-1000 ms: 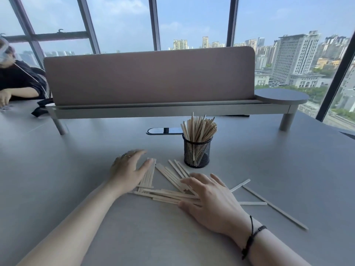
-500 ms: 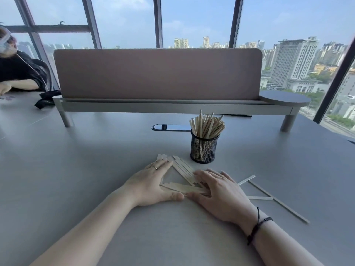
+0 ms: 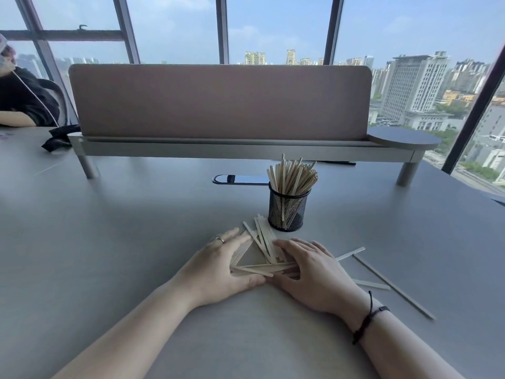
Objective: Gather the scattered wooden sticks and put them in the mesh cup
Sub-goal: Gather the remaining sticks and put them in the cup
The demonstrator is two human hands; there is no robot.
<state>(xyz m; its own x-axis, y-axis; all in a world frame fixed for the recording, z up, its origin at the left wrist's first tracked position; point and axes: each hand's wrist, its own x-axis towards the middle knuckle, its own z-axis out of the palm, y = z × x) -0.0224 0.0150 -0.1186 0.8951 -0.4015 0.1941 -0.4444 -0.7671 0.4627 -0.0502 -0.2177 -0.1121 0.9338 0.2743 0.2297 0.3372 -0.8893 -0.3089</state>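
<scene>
— Where were the loose wooden sticks (image 3: 258, 253)?

— They lay in a rough pile on the grey table (image 3: 109, 242), just in front of the mesh cup (image 3: 287, 212), between the two hands. Some crossed over each other and made a kind of triangle. Three more sticks (image 3: 382, 280) lay apart, to the right of the right hand.

— And the cup?

— It stood upright, already holding a thick bunch of sticks (image 3: 291, 175) that leaned to the right.

— How were the hands?

— The left hand (image 3: 218, 266) rested flat on the table, fingers nearly straight against the left side of the pile, thumb along its near edge. It gripped nothing. The right hand (image 3: 311, 272) lay on the right side of the pile, fingers spread and a little bent over the sticks. I could not tell if it pinched any.

— What was around?

— Behind the cup, a dark oval slot (image 3: 240, 179) in the table, then a low shelf with a pink panel (image 3: 218, 99). Another person (image 3: 19, 97) sat at far left.
</scene>
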